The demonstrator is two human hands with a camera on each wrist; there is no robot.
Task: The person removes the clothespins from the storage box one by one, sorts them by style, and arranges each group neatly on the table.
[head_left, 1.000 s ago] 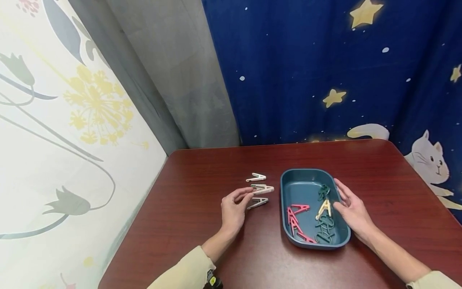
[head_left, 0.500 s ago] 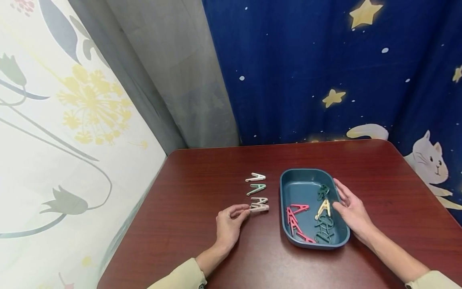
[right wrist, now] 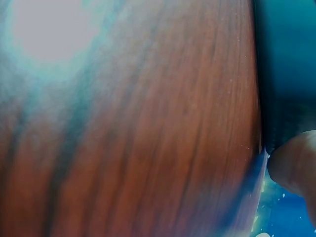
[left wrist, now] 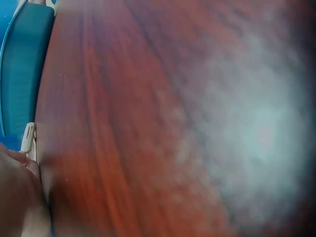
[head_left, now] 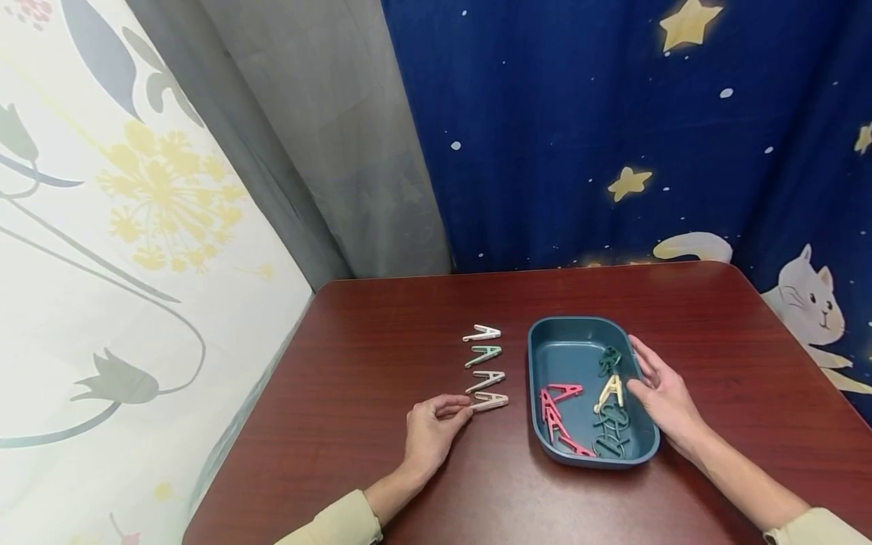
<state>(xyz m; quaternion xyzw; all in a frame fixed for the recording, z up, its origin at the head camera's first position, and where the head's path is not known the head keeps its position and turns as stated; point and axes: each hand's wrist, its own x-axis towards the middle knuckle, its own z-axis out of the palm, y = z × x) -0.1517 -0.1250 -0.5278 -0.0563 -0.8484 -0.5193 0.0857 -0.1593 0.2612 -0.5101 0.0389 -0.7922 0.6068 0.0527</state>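
Note:
In the head view my left hand (head_left: 434, 435) pinches the left end of a whitish clothespin (head_left: 493, 401) low over the table. Three more clothespins lie in a column behind it: a pale one (head_left: 487, 379), a green one (head_left: 486, 355) and a white one (head_left: 483, 333). My right hand (head_left: 668, 401) grips the right wall of a blue-green bin (head_left: 535, 356), thumb at the rim and fingers along the outside. Inside the bin are several pink clothespins (head_left: 553, 415), a yellow clothespin (head_left: 613, 392) and dark green clips (head_left: 613, 431). The left wrist view shows the pinched clothespin (left wrist: 28, 137) beside the fingers.
The dark red wooden table (head_left: 381, 325) carries everything. Along its far edge hang a grey curtain (head_left: 327, 136) and a blue star-patterned curtain (head_left: 559, 136). A white wall with printed flowers (head_left: 129, 378) borders the left side.
My left hand has moved toward me with the whitish clothespin, from over the green one to the near end of the column. The right hand stays at the bin.

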